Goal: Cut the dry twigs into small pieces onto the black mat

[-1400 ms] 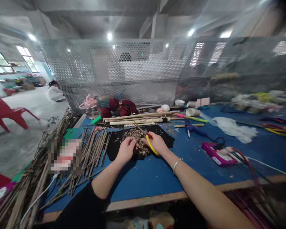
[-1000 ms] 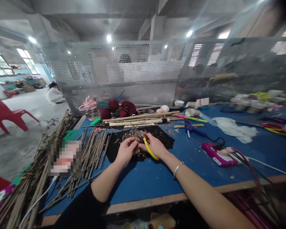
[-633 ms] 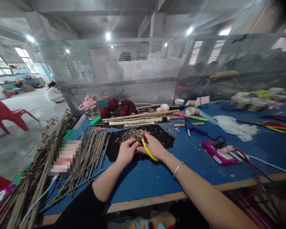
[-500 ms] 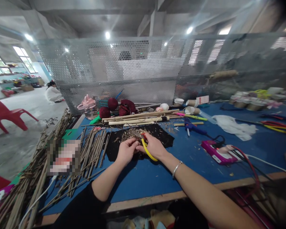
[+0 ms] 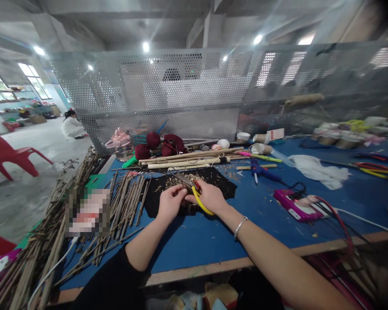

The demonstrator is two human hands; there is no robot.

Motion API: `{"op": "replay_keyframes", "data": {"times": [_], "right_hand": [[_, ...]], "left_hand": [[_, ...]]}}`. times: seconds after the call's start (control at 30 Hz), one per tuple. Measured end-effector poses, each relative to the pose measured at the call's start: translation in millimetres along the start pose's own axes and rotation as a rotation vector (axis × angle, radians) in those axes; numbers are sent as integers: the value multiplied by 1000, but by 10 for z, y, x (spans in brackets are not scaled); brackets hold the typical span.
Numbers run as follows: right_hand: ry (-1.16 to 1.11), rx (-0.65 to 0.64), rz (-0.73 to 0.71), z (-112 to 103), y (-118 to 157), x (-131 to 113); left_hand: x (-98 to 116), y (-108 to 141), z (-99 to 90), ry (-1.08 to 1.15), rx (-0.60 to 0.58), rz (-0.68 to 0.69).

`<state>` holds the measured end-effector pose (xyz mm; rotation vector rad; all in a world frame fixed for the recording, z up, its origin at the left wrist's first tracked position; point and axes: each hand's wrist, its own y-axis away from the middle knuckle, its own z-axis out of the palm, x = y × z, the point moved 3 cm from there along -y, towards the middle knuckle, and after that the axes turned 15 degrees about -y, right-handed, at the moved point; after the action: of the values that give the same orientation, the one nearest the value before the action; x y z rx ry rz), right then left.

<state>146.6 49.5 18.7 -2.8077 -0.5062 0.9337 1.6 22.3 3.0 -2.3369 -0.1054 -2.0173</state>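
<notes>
My right hand [image 5: 209, 197] is closed around scissors [image 5: 198, 200] with yellow and red handles; their blades point up and to the left. Close beside it, my left hand [image 5: 171, 201] is pinched, thumb against fingers; whatever it holds is too small to make out. Both hands are over a black cloth [image 5: 221, 183] on the blue table. A heap of small brown plant clippings [image 5: 174, 180] lies on that cloth, just beyond my fingers. Left of the cloth, cut dry sticks [image 5: 124, 206] lie side by side.
A bundle of long dry branches [image 5: 42, 241] runs along the table's left edge. Pale rods [image 5: 187, 162] and dark red balls [image 5: 153, 140] lie at the back. To the right are a blue glue gun [image 5: 261, 171], a purple power strip [image 5: 299, 206] with cables, and white cloth [image 5: 320, 170].
My left hand has shifted slightly left, away from the scissors. The right hand keeps the scissors in nearly the same place.
</notes>
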Motion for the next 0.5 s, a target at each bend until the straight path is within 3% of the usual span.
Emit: {"op": "replay_keyframes", "data": {"times": [0.27,0.5], "right_hand": [[-34,3,-106,-12,6,-77],[-50,-9,-24,9,17,-36]], "left_hand": [[-44,-22,-20,-25,53,-1],[-2,-17,-46,-80,99,14]]}}
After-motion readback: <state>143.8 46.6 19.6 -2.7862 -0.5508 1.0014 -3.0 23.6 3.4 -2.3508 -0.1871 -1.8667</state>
